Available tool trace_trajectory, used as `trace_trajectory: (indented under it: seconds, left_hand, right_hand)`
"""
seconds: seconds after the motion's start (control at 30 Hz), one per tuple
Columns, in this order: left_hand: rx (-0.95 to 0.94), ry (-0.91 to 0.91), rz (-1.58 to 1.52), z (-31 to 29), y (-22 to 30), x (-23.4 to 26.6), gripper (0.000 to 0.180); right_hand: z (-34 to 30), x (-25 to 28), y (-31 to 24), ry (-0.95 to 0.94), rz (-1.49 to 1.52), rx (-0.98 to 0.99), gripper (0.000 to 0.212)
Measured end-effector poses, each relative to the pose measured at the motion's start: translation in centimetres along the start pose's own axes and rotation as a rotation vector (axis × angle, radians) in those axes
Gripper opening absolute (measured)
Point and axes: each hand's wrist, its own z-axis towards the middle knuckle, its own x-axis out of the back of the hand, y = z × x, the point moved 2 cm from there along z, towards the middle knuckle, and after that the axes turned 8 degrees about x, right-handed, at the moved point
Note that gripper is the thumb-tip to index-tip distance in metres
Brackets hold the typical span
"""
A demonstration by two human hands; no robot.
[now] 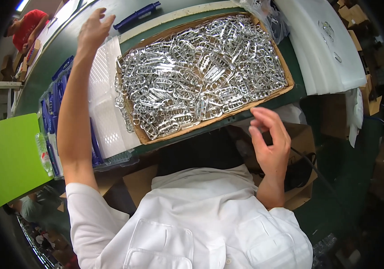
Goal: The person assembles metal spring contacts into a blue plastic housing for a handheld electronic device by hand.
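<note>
My left hand reaches far forward over the table, fingers apart and holding nothing visible. Nearest to it lies a long dark blue plastic piece, a short gap from the fingertips. In front of me is a shallow cardboard box heaped with shiny, slotted metal pieces. Just off the box's near right edge hovers my right hand, fingers loosely curved and thumb apart from them, with nothing visible in it. Under my left forearm, a clear plastic tray holds several blue pieces.
A translucent textured sheet lies between tray and box. White foam sheets with a few metal pieces are stacked at right. A green panel and a small bottle are at left. A person in red sits far left.
</note>
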Motion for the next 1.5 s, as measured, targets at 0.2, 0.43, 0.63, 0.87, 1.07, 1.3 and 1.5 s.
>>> trace_trajectory:
  seconds: [0.2,0.43,0.63,0.87,1.07,1.3,1.5]
  left_hand:
    - [-0.061,0.103,-0.185,-21.1,4.8,13.5,0.034]
    - [0.406,0.399,-0.391,-49.0,-3.1,20.8,0.023]
    - [1.272,0.046,-0.176,-69.0,-13.8,17.0,0.023]
    - [1.499,-0.535,0.283,-97.1,-30.1,10.3,0.031]
    - [1.391,-0.404,0.289,-99.3,-35.3,3.1,0.033]
    - [1.046,-0.746,0.079,-80.8,-29.8,-2.5,0.037]
    - [1.043,-0.568,-0.012,-84.2,-32.3,-5.1,0.046]
  right_hand:
    - [6.4,-3.8,1.1,-0.062,-0.326,0.359,0.028]
    - [10.8,-9.3,4.1,-0.39,-0.667,0.501,0.021]
    - [13.0,-7.6,8.8,-0.497,-0.562,0.324,0.024]
    - [14.9,-8.1,10.0,-0.252,-0.668,0.129,0.031]
    - [14.2,-6.1,13.2,-0.168,-0.315,0.218,0.037]
    - [15.1,-5.1,12.7,-0.15,-0.485,0.15,0.039]
    - [14.0,-6.5,10.3,-0.147,-0.234,0.205,0.038]
